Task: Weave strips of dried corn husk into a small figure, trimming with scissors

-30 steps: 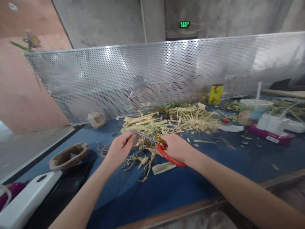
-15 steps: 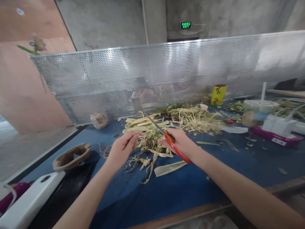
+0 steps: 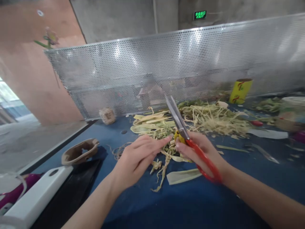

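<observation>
My right hand (image 3: 200, 152) is wrapped round the red handles of a pair of scissors (image 3: 182, 128), whose shut blades point up and away from me. My left hand (image 3: 138, 157) hovers just left of it with fingers stretched toward the scissors' pivot, holding nothing that I can see. Beneath both hands lies a small clump of dry, shredded plant strips (image 3: 162, 159) on the blue table (image 3: 152, 203). A flat pale strip (image 3: 182, 176) lies just in front of the right hand.
A larger heap of pale leaves and shreds (image 3: 202, 119) lies further back. A perforated metal screen (image 3: 166, 63) walls the table's far side, with a person dimly behind it. A yellow cup (image 3: 240, 90), a brown moulded piece (image 3: 78, 152) and a white block (image 3: 35, 197) stand around.
My right hand has lifted and swung the scissors from pointing left across the table to pointing upward. My left hand has moved right, toward the scissors. The camera has come closer.
</observation>
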A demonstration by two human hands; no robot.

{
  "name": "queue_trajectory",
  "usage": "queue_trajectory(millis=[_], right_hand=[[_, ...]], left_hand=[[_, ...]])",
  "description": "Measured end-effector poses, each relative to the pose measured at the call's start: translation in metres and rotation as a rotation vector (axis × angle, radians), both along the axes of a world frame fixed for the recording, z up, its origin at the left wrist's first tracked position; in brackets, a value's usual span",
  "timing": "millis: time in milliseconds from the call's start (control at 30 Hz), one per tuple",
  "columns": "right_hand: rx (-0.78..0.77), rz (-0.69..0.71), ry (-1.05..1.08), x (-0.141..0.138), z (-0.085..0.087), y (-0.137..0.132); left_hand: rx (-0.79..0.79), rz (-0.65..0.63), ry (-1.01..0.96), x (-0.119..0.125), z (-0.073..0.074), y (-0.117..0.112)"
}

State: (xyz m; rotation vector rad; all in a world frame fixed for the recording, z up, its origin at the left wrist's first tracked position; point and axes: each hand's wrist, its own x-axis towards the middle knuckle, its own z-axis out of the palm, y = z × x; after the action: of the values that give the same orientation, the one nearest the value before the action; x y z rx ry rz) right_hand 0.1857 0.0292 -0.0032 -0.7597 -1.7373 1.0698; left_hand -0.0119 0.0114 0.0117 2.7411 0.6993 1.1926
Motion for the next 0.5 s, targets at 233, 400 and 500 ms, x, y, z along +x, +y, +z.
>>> queue_trajectory(millis=[233, 400, 500], right_hand=[[0.013, 0.046, -0.065, -0.0019, -0.0087, -0.0023], [0.001, 0.063, 0.008, -0.003, -0.0091, -0.0045], [-0.019, 0.068, 0.076, -0.001, -0.0088, -0.0063]], left_hand=[[-0.016, -0.078, -0.006, 0.0032, -0.0022, -0.001], [0.006, -0.11, 0.025, 0.0045, -0.0013, -0.002], [0.01, -0.106, 0.05, 0.0055, -0.0006, -0.0025]])
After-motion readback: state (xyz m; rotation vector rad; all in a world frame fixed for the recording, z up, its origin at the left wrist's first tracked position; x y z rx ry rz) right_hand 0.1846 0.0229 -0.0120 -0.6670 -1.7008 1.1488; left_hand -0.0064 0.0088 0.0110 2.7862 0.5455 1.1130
